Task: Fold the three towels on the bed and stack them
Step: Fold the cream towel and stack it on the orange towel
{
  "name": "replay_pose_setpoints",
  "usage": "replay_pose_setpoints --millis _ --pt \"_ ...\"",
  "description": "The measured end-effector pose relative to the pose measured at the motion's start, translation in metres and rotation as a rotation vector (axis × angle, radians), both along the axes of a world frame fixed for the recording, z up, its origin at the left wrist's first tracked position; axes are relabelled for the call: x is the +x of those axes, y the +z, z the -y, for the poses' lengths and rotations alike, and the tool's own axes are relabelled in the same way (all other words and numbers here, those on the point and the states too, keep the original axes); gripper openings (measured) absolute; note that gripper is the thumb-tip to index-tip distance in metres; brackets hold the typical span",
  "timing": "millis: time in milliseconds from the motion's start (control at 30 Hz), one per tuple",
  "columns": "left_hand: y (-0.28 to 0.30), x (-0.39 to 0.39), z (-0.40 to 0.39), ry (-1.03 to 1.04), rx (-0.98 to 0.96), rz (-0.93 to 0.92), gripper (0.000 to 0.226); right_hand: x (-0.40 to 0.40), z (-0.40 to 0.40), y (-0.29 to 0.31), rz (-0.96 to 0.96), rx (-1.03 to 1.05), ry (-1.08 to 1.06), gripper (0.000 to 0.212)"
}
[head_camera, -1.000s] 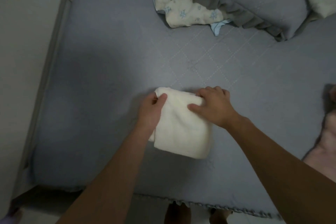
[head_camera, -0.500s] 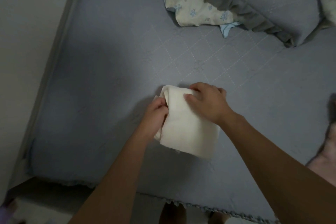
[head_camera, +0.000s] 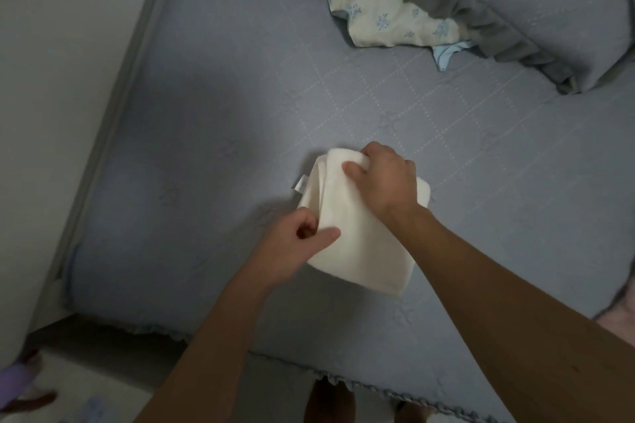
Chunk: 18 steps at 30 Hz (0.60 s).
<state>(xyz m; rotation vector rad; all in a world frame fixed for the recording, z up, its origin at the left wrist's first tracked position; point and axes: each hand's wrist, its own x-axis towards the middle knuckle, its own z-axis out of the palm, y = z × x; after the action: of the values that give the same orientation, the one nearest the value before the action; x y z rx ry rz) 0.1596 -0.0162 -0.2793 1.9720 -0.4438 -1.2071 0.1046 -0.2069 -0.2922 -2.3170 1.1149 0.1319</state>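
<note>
A cream towel (head_camera: 364,244), folded into a small rectangle, lies on the blue-grey quilted bed (head_camera: 223,120) near its front edge. A small white label sticks out at its left side. My left hand (head_camera: 295,244) pinches the towel's near-left edge, thumb on top. My right hand (head_camera: 385,178) grips the far top corner, fingers curled over the fold. A pink towel (head_camera: 618,316) shows only as a sliver at the right edge.
A floral cream cloth (head_camera: 385,17) and a grey ruffled pillow (head_camera: 536,10) lie at the back right. A wall (head_camera: 51,79) runs along the bed's left side. The frilled front edge (head_camera: 378,391) and the floor are below.
My left hand slid down the towel's left edge toward the near corner. My right hand stayed gripping the far corner, and the towel turned slightly, baring the label.
</note>
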Motion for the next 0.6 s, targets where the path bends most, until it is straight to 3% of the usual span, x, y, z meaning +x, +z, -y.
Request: replay_pose_setpoints --millis 100,267,500,600 --pt "-0.005 -0.006 -0.009 0.060 0.051 -0.003 0.024 0.001 0.003 -0.001 -0.023 -0.030 -0.037 0.035" --pt "-0.016 -0.004 -0.025 0.351 0.208 0.048 0.006 0.004 0.006 -0.004 -0.064 -0.033 -0.012 0.035" --pt "-0.020 -0.016 -0.017 0.421 0.228 0.157 0.012 0.015 0.006 0.001 -0.098 -0.031 0.101 0.038" --pt "-0.020 -0.021 -0.010 0.428 0.186 0.144 0.033 0.023 0.007 0.003 -0.116 0.106 0.230 0.044"
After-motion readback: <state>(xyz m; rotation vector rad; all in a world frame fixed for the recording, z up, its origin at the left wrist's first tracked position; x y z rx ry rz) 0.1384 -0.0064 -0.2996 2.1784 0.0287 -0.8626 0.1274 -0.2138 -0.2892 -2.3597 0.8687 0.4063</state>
